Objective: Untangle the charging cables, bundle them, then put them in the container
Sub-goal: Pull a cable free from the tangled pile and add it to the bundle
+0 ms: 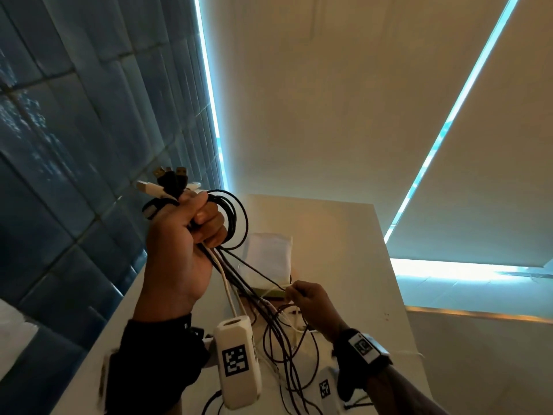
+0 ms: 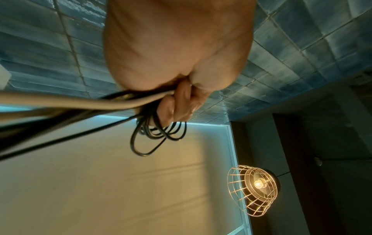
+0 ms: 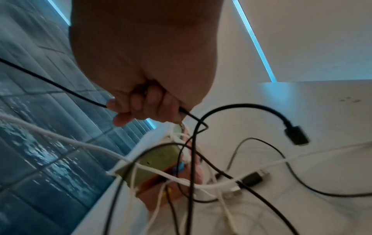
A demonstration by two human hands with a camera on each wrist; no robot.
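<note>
The white desk (image 1: 344, 235) stands against a blue tiled wall (image 1: 59, 145) and carries a white container (image 1: 269, 256) at its middle, with loose black and white cable ends strewn on the surface near it. Above the desk, the left hand (image 1: 182, 244) is raised, its fingers curled tight round a bunch of charging cables (image 1: 230, 217), black loops hanging beside the knuckles and the plugs (image 1: 167, 181) sticking up over the fist. Lower and to the right, the right hand (image 1: 311, 301) pinches a single black cable (image 3: 60, 86) running taut from the bunch.
</note>
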